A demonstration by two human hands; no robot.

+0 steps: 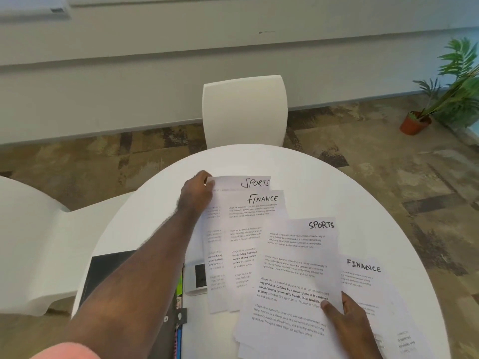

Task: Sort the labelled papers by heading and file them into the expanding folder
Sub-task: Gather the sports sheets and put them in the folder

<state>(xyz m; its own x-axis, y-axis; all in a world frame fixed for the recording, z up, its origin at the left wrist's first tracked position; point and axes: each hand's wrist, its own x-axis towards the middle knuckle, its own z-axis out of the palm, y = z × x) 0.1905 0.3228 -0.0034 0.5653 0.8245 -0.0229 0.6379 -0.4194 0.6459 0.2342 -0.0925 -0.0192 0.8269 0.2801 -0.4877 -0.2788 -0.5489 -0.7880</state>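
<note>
Papers [298, 270] white, handwritten SPORTS/FINANCE headings — left hand [197, 195] pinches far sheet, right hand [347, 322] presses flat.

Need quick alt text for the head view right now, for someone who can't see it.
Four handwritten-headed papers overlap on a round white table: far SPORTS sheet, FINANCE sheet, near SPORTS sheet, right FINANCE sheet. Left hand touches the far sheets; right hand presses the near SPORTS sheet.

This looks like an office meeting corner. A round white table [259, 161] sits in the middle, with a moulded white chair [245, 110] tucked in at its far side and another white seat [31, 242] to its left. Beyond the table runs a plain grey wall [155, 81]; patterned carpet tiles [388, 164] surround it, and a potted plant [440, 99] stands off to its far right.
</note>
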